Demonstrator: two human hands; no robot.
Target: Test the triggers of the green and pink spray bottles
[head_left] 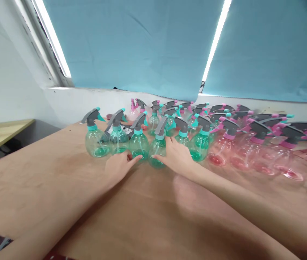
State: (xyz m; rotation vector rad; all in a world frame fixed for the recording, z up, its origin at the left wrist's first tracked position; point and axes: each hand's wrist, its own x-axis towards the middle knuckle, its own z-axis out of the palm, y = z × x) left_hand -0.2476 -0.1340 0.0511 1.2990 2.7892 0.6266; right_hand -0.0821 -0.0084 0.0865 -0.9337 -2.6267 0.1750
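Several green spray bottles with grey and teal trigger heads stand in a row on a brown wooden table [47,180]. My left hand [119,166] reaches forward, fingers stretched, its fingertips touching the base of one green spray bottle [139,144]. My right hand [176,155] lies with fingers spread against another green spray bottle [157,150] and close to a third green bottle [200,144]. Neither hand wraps round a bottle.
Several pink spray bottles [251,151] with grey and pink heads fill the table's right side. More bottles stand behind, near the white sill [88,97]. Blue blinds [142,43] hang above. A lighter wooden desk [1,135] stands at the far left.
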